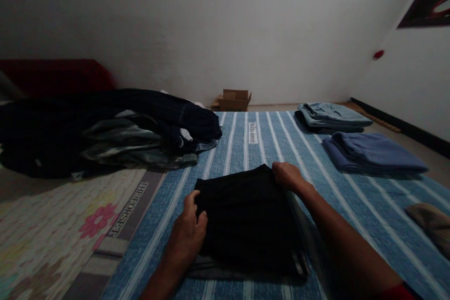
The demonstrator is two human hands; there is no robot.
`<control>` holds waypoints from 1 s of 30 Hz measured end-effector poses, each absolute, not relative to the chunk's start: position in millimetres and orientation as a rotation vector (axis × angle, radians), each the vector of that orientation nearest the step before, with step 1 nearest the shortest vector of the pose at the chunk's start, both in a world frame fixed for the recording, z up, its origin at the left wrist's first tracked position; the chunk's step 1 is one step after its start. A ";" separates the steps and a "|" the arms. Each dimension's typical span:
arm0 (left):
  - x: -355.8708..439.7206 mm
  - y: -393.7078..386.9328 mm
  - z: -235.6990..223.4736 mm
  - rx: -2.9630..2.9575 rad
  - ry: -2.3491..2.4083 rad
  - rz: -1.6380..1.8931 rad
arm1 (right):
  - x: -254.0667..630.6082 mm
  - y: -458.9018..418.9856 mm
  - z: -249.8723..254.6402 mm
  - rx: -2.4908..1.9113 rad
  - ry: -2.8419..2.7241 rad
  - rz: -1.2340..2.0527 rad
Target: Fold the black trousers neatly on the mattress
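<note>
A folded black garment (242, 220) lies in front of me on the blue striped sheet (228, 145), with pale stripes near its lower right corner. A dark grey layer shows beneath its near edge. My right hand (287, 176) is closed on the far right corner, fingers pinching the cloth. At the left edge, my left hand (188, 225) grips the fabric, its thumb on top and its fingers along the side. Some of the fingertips are hidden by the cloth.
Piled dark clothes (168, 117) lie at the left on a floral mat (70, 215). Folded blue trousers (376, 152) and a light-blue folded stack (332, 117) are at the right. A brown item (431, 225) sits near the right edge. A cardboard box (234, 101) stands by the wall.
</note>
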State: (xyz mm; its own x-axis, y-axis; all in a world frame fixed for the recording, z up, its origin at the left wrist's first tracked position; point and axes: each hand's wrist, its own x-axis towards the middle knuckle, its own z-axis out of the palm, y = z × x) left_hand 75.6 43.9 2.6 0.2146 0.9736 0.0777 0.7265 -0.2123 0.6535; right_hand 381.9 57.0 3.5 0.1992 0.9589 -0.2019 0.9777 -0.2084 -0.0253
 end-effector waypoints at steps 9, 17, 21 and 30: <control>74.9 47.0 -0.8 1.979 1.524 0.707 | 374.5 47.7 5.9 2.379 1.899 -0.193; 74.0 48.5 -1.4 2.042 1.481 0.666 | 374.7 51.1 1.9 2.382 1.885 -0.162; 73.8 48.9 -1.7 2.065 1.482 0.662 | 372.4 49.1 2.1 2.389 1.894 -0.135; 73.4 49.0 -1.3 2.071 1.447 0.686 | 370.4 43.2 4.7 2.444 1.906 -0.138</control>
State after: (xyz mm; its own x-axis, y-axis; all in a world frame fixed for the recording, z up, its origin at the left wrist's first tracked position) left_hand 73.4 49.0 -1.3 0.3018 0.9470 0.1102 0.6846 -0.2957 0.6663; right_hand 370.4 43.2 4.7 0.2416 0.9658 -0.0937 0.9693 -0.2448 -0.0240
